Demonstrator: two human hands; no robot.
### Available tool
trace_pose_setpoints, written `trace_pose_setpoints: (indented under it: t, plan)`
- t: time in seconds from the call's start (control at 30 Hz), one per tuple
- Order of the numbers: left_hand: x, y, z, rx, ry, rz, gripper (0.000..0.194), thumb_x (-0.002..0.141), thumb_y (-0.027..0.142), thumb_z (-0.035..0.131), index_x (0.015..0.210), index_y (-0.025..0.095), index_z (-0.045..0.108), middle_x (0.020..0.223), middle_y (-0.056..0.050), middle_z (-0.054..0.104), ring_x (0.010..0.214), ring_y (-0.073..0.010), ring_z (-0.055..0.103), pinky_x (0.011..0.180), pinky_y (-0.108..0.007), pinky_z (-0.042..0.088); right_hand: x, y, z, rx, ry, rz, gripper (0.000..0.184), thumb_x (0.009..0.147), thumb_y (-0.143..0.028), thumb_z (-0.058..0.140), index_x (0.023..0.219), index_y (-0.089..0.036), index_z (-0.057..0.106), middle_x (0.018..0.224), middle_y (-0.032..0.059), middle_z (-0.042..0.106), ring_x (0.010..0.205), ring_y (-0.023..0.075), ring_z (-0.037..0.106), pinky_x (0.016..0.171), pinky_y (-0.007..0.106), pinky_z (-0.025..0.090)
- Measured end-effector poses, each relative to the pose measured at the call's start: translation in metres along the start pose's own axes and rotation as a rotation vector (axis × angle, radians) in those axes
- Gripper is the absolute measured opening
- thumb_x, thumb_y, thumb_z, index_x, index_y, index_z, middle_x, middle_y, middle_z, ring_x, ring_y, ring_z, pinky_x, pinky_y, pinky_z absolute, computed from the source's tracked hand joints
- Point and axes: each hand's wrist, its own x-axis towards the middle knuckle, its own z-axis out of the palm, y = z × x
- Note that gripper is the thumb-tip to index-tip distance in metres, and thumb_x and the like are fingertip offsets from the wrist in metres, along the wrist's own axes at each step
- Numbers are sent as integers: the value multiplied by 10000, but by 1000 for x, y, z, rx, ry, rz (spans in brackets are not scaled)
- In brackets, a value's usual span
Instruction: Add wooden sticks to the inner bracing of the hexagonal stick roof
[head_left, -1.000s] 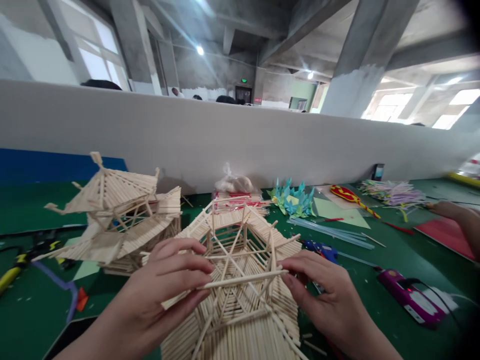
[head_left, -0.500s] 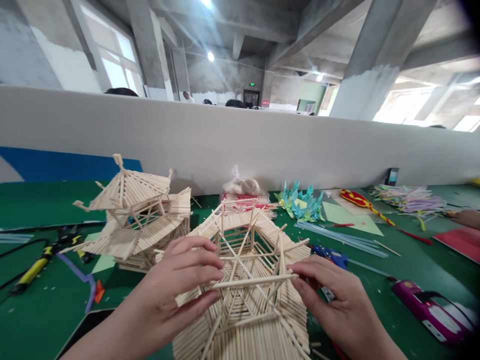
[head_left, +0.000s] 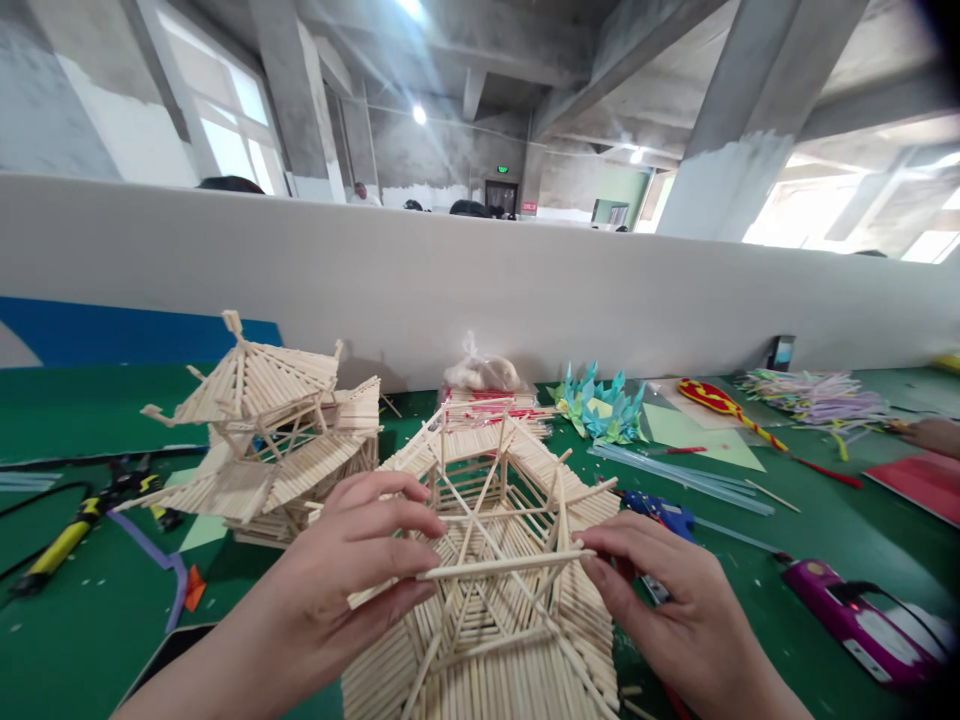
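A half-built model pavilion of pale wooden sticks (head_left: 480,665) stands in front of me, its roof skirt spread around an open frame of posts and crossing beams. Across its near side lies a thin wooden stick (head_left: 499,567). My right hand (head_left: 667,590) pinches the stick's right end between thumb and fingertips, by a corner post. At the other end, my left hand (head_left: 375,560) has thumb and index finger closed around the tip, its other fingers loosely curved over the frame. Whether the stick is fixed to the posts I cannot tell.
A finished-looking stick pagoda (head_left: 262,380) stands left, beside yellow-black pliers (head_left: 67,540). Rightward are a blue glue gun (head_left: 660,512), clear glue sticks (head_left: 682,478), a purple power strip (head_left: 855,615) and a folded-paper piece (head_left: 600,405). Another person's hand (head_left: 930,435) shows at far right.
My left thumb and index finger have closed in on the stick's left end. The right hand keeps its pinch, and the view has shifted slightly.
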Motion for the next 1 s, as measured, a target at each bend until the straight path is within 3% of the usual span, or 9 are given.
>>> trace_pose_setpoints:
  t: [0.23,0.37,0.57,0.77,0.9,1.0]
  plan:
    - [-8,-3,-1,42,-63,-38,315,826,122,564,1082,298,511,1129,-1,567,1208,-175,356,956,-335,392,1,0,1,19,16,-5,122,791,-127,558,822,-170,668,717,26,680,624,115,636,539,200,531]
    - [-14,-4,0,54,-39,-52,315,838,141,541,1107,300,508,1185,-4,532,1236,-188,324,976,-349,360,0,1,1,35,13,12,117,790,-124,563,817,-162,670,717,29,676,617,110,626,539,195,523]
    - [3,16,7,148,161,5,214,839,158,527,1015,272,567,1101,5,584,1148,-200,419,947,-353,318,0,1,2,58,31,23,102,788,-117,572,805,-148,668,700,29,672,586,94,594,529,184,493]
    - [29,46,33,400,388,13,126,849,254,515,876,219,633,893,-23,719,993,-246,528,895,-427,292,0,2,3,76,7,49,112,796,-124,567,828,-129,674,683,41,651,603,108,574,549,213,472]
    - [42,59,49,548,200,84,205,850,270,510,962,174,653,979,-45,718,1003,-269,534,871,-410,306,-1,3,3,82,11,47,114,794,-125,570,840,-130,674,680,40,646,607,116,568,554,224,466]
    - [53,65,59,546,221,-5,250,868,172,430,850,144,678,850,-75,720,945,-284,556,849,-432,315,0,2,3,80,5,49,118,795,-130,567,840,-133,676,689,44,647,617,122,574,555,227,464]
